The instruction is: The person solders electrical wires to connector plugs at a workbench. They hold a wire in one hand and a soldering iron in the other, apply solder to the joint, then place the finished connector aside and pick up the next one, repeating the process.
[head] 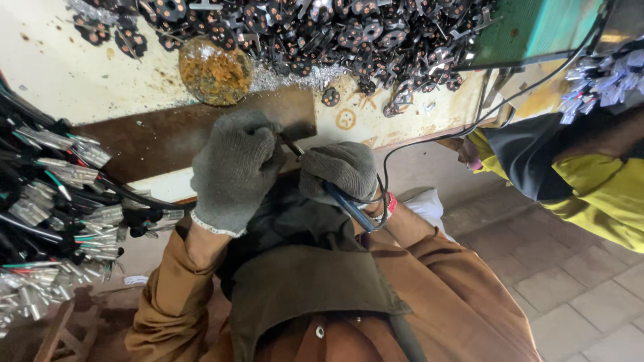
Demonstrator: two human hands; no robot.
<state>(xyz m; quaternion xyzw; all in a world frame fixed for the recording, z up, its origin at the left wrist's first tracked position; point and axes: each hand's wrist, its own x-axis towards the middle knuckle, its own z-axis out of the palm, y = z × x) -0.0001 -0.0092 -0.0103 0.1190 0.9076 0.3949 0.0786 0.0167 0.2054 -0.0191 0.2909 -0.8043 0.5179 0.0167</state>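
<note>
Soldering iron [345, 201], blue-handled, gripped closed in gloved right hand [339, 171], tip at table [80, 74] edge. Left hand [235, 167], gloved, curled shut beside tip; contents cannot be determined. Black parts pile [322, 27] beyond; wire bundles [54, 194] left.

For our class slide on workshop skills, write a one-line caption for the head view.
Gloved left hand steadies work while gloved right hand holds a blue-handled soldering iron at the bench.

Grey knit gloves cover both hands [236, 171], above brown sleeves [168, 295]. The soldering iron [349, 204] is blue, the desk [60, 74] cream, the neighbouring person's sleeve [597, 194] yellow.
</note>
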